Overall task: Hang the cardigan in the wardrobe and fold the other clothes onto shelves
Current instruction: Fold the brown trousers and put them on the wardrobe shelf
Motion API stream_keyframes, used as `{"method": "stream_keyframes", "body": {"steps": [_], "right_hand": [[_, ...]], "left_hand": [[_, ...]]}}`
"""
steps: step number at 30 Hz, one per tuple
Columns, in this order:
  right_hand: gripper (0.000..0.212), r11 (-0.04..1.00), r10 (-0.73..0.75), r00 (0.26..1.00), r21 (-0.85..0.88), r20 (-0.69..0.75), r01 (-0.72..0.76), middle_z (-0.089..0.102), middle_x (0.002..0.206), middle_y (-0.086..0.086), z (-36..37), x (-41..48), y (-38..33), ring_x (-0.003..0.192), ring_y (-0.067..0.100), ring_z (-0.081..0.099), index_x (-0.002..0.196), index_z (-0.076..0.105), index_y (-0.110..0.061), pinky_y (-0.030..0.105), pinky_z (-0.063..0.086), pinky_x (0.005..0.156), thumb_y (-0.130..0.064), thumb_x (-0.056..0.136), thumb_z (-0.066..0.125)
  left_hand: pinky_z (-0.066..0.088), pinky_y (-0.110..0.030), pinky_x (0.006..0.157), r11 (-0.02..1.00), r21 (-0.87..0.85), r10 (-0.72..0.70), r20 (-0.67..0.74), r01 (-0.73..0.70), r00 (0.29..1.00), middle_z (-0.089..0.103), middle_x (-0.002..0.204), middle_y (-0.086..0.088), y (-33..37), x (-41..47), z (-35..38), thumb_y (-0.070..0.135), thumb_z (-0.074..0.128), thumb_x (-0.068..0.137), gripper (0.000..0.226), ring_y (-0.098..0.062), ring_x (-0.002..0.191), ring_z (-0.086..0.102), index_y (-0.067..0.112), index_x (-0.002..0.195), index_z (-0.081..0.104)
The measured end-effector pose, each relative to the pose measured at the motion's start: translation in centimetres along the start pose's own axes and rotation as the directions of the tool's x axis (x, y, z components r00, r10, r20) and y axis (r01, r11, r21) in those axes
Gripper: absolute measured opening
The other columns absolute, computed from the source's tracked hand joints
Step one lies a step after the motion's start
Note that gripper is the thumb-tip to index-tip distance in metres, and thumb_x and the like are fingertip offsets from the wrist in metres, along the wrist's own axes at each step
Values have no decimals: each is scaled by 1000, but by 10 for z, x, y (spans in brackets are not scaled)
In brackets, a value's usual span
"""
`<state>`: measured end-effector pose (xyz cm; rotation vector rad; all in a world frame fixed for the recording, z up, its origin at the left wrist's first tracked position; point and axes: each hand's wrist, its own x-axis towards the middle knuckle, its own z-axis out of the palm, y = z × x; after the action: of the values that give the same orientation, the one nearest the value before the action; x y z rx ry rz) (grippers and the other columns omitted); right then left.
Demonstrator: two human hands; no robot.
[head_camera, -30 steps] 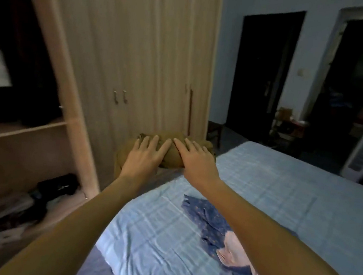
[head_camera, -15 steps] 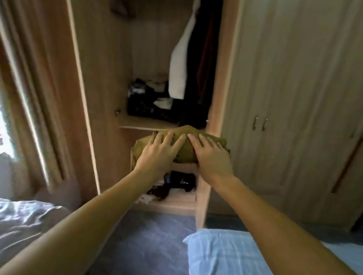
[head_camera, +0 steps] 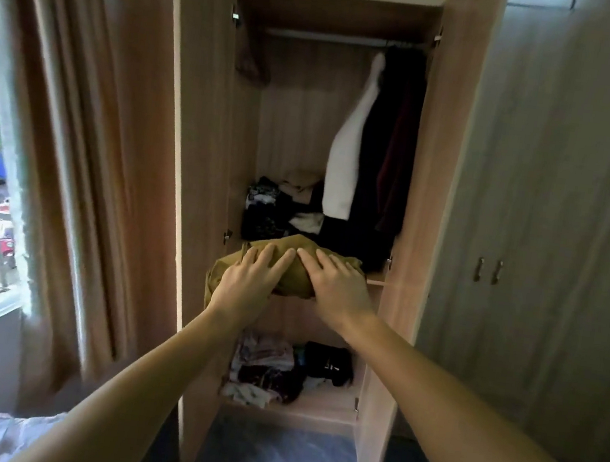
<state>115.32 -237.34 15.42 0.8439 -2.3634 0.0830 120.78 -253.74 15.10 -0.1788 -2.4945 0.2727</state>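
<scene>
Head view: folded olive-green fabric bundle (head_camera: pixel 300 269), gripped by left hand (head_camera: pixel 250 281), right hand (head_camera: pixel 337 285), fingers spread atop; slide level onto wooden shelf (head_camera: pixel 375 282).

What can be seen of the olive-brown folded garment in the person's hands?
The folded garment is a soft, matte, olive-brown cloth bundle, thick and rounded, with no visible print. The left hand and right hand hold it from above, fingers spread over its top and thumbs hidden. Its left end droops below the left hand. It sits level with the front edge of the open wardrobe's middle shelf. Whether it rests on that shelf cannot be told.
</scene>
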Motion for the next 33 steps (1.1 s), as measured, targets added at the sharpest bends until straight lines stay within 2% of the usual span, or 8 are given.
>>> {"method": "stream_keyframes", "body": {"steps": [3, 11, 15, 21, 25, 33], "right_hand": [[68, 1000, 9, 1000, -12, -20, -10, 41, 145, 13, 18, 40, 0, 130, 32, 43, 148, 26, -21, 43, 41, 103, -10, 88, 57], [71, 999, 31, 999, -28, 33, -30, 45, 142, 12, 91, 108, 31, 128, 33, 45, 146, 30, -20, 44, 42, 101, -13, 84, 64], [74, 1000, 15, 999, -14, 34, -15, 51, 137, 14, 136, 139, 63, 124, 33, 50, 143, 38, -18, 44, 45, 97, -16, 77, 73], [71, 1000, 10, 1000, 13, 24, -10, 56, 132, 14, 205, 193, 127, 118, 33, 55, 139, 44, -19, 44, 49, 92, -13, 75, 73], [70, 999, -32, 998, 42, 58, 30, 49, 138, 13, 243, 234, 161, 124, 32, 49, 142, 39, -20, 44, 46, 97, -11, 79, 67], [74, 996, -47, 993, 86, 107, 37, 43, 145, 9, 331, 308, 189, 130, 28, 44, 146, 29, -22, 41, 42, 101, -14, 82, 65]], "left_hand": [[56, -39, 46, 998, -64, -3, -21, 2, 1000, 60, 119, -22, -31, 29, 21, -2, 77, 61, 81, -41, 102, 61, 13, 135, 47], [54, -37, 42, 996, -83, 28, 9, -28, 1000, 63, 113, -22, -67, 95, 104, -3, 80, 52, 85, -41, 93, 65, 12, 131, 53], [58, -44, 55, 991, -125, 41, 43, -36, 998, 60, 119, -22, -75, 138, 155, -4, 71, 58, 86, -42, 98, 62, 16, 135, 36], [58, -45, 61, 992, -122, -6, 102, 18, 995, 57, 126, -20, -72, 213, 223, 0, 72, 63, 81, -41, 106, 60, 14, 138, 45], [55, -45, 68, 986, -147, -61, 109, 77, 992, 50, 136, -16, -76, 254, 261, 2, 61, 75, 72, -40, 117, 53, 17, 142, 40], [57, -41, 49, 992, -91, -65, 172, 82, 983, 61, 121, -18, -118, 317, 343, -1, 68, 65, 71, -41, 100, 63, 15, 132, 51]]}}
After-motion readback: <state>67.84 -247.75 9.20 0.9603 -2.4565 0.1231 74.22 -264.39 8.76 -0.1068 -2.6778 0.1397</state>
